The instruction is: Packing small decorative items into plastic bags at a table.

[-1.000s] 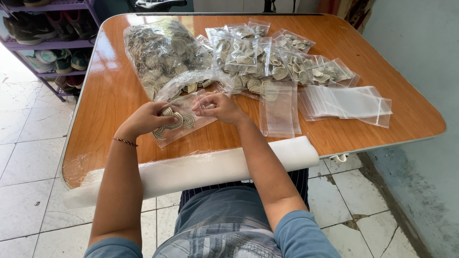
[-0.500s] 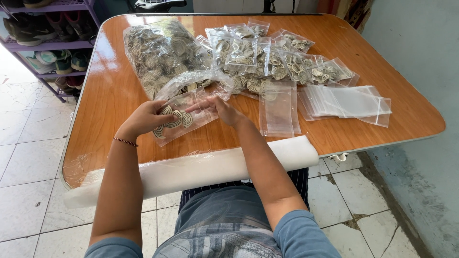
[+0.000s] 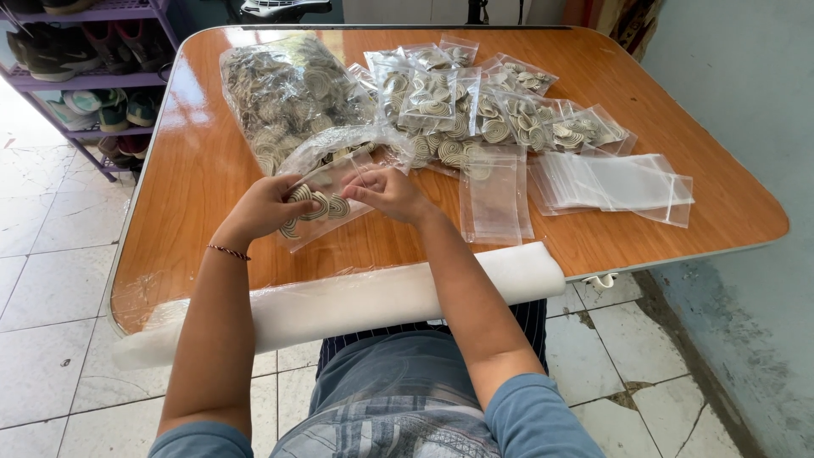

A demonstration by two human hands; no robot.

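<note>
Both hands pinch a small clear plastic bag [image 3: 326,203] of pale spiral coils above the orange wooden table [image 3: 203,170]. The left hand [image 3: 264,208] grips its near edge; the right hand [image 3: 388,192] pinches its top, beside a heap of filled bags [image 3: 458,102].

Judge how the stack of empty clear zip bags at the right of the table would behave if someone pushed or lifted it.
The empty clear bags look thin and glossy, so a push would probably make them slide and fan apart across the smooth table. Lifted, they would likely droop and weigh very little, since nothing is inside. Already splayed, the pile seems apt to scatter.
</note>
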